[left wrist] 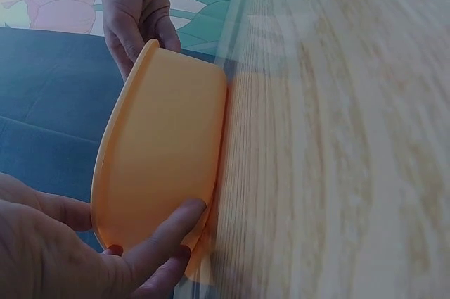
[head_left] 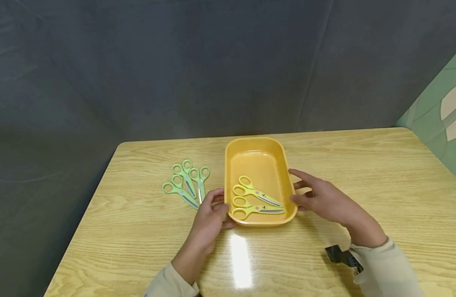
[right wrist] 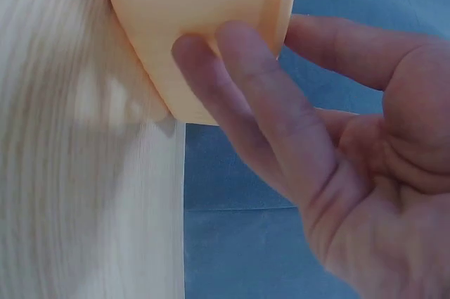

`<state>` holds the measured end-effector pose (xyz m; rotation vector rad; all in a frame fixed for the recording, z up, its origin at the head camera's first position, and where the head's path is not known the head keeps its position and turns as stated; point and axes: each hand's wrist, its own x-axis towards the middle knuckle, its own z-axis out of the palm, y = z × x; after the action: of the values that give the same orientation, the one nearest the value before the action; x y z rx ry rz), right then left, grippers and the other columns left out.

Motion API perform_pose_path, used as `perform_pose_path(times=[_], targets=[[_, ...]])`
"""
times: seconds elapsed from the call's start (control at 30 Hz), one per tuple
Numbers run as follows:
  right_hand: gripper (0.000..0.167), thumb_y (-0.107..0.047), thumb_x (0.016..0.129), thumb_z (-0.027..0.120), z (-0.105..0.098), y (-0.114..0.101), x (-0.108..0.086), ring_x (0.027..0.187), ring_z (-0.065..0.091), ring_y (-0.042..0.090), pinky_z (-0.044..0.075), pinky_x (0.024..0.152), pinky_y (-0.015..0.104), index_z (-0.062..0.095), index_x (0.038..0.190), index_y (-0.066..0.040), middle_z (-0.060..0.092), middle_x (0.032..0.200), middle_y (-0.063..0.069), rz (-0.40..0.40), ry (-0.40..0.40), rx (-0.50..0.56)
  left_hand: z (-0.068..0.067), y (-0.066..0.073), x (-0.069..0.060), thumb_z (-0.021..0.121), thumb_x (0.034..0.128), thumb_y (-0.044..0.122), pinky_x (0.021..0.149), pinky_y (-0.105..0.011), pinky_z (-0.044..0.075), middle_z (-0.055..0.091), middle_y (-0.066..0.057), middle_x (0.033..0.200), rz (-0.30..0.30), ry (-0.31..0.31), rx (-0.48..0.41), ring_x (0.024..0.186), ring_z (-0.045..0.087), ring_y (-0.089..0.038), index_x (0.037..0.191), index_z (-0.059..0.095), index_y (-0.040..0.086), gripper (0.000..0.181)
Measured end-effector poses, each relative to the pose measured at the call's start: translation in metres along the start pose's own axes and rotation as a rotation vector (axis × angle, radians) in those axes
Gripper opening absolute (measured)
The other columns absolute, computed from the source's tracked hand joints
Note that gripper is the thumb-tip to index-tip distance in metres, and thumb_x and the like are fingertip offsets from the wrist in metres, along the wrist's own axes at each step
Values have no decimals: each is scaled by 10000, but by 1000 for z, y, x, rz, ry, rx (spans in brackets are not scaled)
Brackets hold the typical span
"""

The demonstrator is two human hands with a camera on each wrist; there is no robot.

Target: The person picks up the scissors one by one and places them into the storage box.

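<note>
An orange-yellow tray [head_left: 255, 163] with rounded corners is in the middle of the head view. Two pairs of yellow scissors [head_left: 255, 209] lie at its near end, handles to the left, blades to the right. My left hand [head_left: 209, 220] touches the tray's left side near the front corner. In the left wrist view its fingers [left wrist: 165, 232] press the outer wall [left wrist: 165, 137]. Across from it, my right hand [head_left: 324, 198] touches the right side. Its fairly straight fingers [right wrist: 264, 84] rest against the outer wall, with the thumb at the rim.
Left of the tray, several pairs of green scissors [head_left: 183, 192] lie grouped on the wood-grain table [head_left: 139, 239], close to my left hand. A dark cloth [head_left: 213, 74] hangs behind the table, and a green patterned surface [head_left: 436, 103] is at the right.
</note>
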<state>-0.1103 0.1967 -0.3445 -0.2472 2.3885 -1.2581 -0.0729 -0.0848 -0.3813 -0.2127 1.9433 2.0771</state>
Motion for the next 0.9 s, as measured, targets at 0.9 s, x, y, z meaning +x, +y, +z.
perform_pose_path(times=[0.9], targets=[[723,-129,985,597,5,-2,1,1103,674,268,609,839,352,207,1593,-108,414,1476,319,20,15,-3,-1,-1,2,473,1011,97,816,-387,602,399,-197,1418,-8,-7,10,1133,563,-289,1468,361,70,472]])
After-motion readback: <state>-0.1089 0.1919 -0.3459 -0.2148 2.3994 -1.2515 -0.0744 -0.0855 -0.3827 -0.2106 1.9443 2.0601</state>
